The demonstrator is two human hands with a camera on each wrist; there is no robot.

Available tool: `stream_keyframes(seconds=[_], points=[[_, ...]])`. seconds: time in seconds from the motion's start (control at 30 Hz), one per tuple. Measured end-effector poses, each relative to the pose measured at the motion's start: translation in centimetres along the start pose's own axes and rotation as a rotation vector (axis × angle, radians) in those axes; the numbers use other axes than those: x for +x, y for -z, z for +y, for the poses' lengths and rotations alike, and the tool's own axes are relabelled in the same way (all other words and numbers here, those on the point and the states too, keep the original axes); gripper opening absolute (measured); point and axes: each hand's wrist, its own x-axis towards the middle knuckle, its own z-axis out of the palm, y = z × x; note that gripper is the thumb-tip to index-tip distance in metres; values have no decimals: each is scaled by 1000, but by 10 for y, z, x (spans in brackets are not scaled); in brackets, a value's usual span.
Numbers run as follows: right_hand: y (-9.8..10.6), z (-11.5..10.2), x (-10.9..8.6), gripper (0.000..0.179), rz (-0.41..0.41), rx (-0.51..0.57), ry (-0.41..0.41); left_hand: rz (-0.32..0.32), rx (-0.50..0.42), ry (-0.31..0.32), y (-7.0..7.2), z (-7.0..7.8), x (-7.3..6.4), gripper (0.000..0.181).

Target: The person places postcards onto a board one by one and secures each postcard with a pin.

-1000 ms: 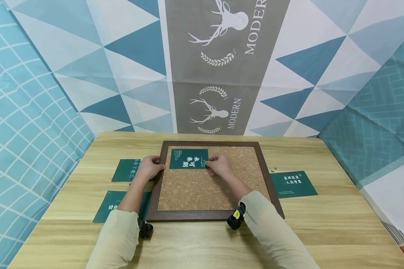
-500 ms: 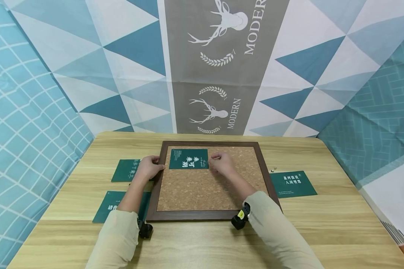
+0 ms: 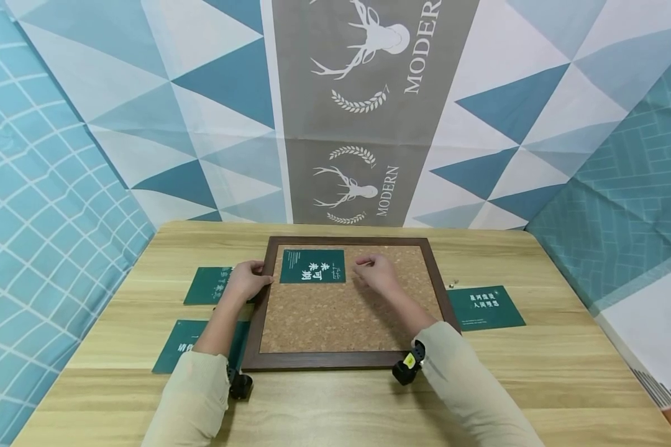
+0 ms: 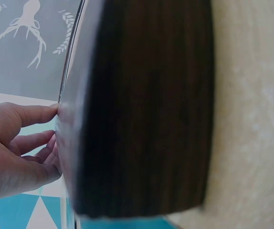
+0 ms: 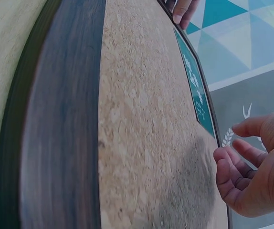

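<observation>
A cork board (image 3: 324,316) in a dark brown wooden frame lies flat on the table. Near its upper left corner a green postcard (image 3: 313,266) with white characters lies on the cork. My left hand (image 3: 247,280) grips the left side of the frame (image 4: 146,109), fingertips against the wood. My right hand (image 3: 377,273) hovers over the cork just right of the postcard, apart from it. In the right wrist view, the right hand's fingers (image 5: 237,167) are loosely bent, and I see nothing between them. The left hand hides part of the frame's left edge.
Two more green postcards lie left of the board, an upper one (image 3: 205,287) and a lower one (image 3: 173,347) partly under the left arm. Another postcard (image 3: 485,307) lies at the right. Tiny metallic pieces (image 3: 453,284) sit above it. A patterned cloth backdrop (image 3: 346,124) rises behind the table.
My right hand has let go of the postcard's right edge and drawn a little to the right. The left hand and the postcard have stayed in place.
</observation>
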Motion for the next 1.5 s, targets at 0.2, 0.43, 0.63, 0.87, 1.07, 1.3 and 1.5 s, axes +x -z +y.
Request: stream_keyframes(seconds=[0.2, 0.43, 0.63, 0.87, 1.07, 1.3, 1.5], points=[[6, 2, -2, 23, -9, 12, -11, 2, -1, -7, -1, -1, 1, 53], [14, 3, -6, 26, -4, -37, -13, 6, -3, -10, -1, -2, 2, 54], [19, 7, -6, 29, -3, -25, -16, 1, -2, -7, -2, -2, 2, 54], [26, 12, -6, 26, -3, -26, -7, 5, 1, -7, -2, -3, 1, 54], [34, 14, -7, 26, -6, -9, 9, 4, 6, -9, -2, -4, 2, 55], [44, 18, -9, 28, -17, -37, 24, 7, 5, -13, -2, -4, 3, 54], [53, 23, -8, 28, -35, -26, 21, 5, 4, -15, -2, -3, 4, 55]])
